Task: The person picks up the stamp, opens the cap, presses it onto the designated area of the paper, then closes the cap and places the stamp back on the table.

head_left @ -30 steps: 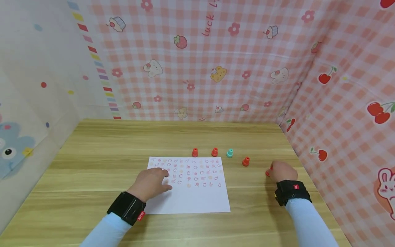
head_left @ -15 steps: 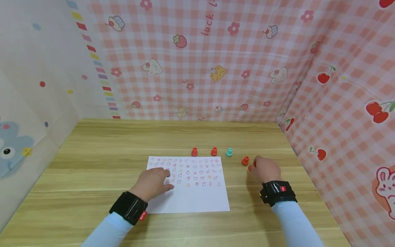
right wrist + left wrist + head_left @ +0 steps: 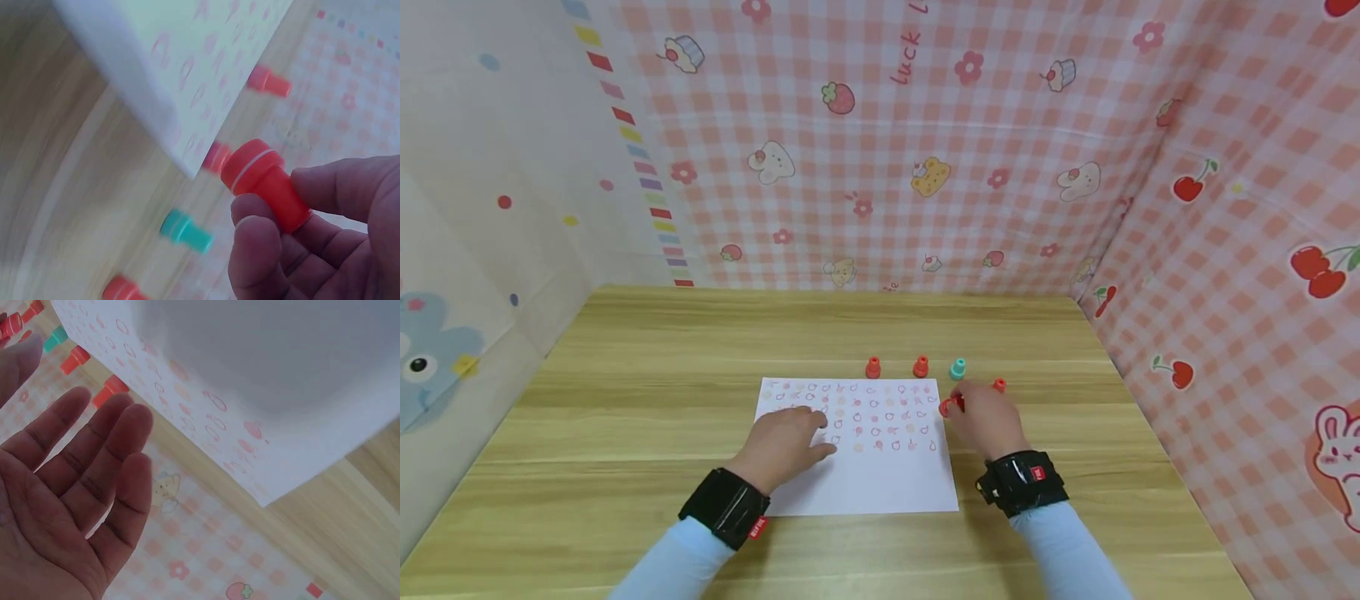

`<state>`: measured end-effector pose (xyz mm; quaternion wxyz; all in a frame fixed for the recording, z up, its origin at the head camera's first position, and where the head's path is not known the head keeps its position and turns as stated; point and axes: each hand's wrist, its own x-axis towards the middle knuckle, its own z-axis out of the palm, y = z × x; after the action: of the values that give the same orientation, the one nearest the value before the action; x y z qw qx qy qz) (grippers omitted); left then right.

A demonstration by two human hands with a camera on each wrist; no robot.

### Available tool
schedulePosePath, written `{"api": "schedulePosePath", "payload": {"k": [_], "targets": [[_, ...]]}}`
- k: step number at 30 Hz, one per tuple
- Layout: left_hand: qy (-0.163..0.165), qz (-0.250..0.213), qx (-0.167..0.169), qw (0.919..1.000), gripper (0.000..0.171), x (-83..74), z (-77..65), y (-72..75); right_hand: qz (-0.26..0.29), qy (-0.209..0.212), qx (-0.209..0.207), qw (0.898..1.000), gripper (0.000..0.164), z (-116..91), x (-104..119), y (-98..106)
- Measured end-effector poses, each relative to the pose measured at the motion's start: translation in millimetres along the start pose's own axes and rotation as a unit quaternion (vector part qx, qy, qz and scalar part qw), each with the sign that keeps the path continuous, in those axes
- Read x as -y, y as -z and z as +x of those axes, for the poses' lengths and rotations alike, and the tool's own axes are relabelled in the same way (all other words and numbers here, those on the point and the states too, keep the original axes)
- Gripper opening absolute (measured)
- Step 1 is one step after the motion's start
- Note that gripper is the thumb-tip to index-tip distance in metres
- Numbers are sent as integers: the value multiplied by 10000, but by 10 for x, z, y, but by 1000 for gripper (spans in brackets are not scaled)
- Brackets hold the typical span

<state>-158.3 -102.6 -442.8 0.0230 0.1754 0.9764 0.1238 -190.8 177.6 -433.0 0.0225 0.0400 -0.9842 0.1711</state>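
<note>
My right hand (image 3: 988,421) pinches a red stamp (image 3: 269,184) between thumb and fingers, at the right edge of a white paper (image 3: 880,487). In the right wrist view the stamp's wide end points toward the paper and its narrow end lies in the fingers. Rows of small pink, red and yellowish prints cover the paper's upper part. Over the paper's left side, my left hand (image 3: 782,446) has its fingers loosely extended and apart, holding nothing. The left wrist view shows its palm and relaxed fingers (image 3: 131,481).
Behind the paper stand two red stamps (image 3: 873,367) and a teal stamp (image 3: 957,369). Another red stamp (image 3: 999,385) is partly hidden behind my right hand. Patterned cloth (image 3: 850,183) hangs along the back and sides of the wooden table (image 3: 662,350).
My right hand has moved left with the red stamp, from the table's right side to the paper's edge. My left hand has shifted slightly right.
</note>
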Motion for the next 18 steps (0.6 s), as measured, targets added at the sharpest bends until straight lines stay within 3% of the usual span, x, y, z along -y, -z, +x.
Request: {"api": "schedulePosePath", "payload": {"k": [13,18], "targets": [[-635,-6,-536,9965,39,-172,41,-67,539,355,316,9974,16,-125,474,-207],[-704,109,-542,9960,45,-195,68,-123,830,584,405,9940,15,-183,638,-271]]}}
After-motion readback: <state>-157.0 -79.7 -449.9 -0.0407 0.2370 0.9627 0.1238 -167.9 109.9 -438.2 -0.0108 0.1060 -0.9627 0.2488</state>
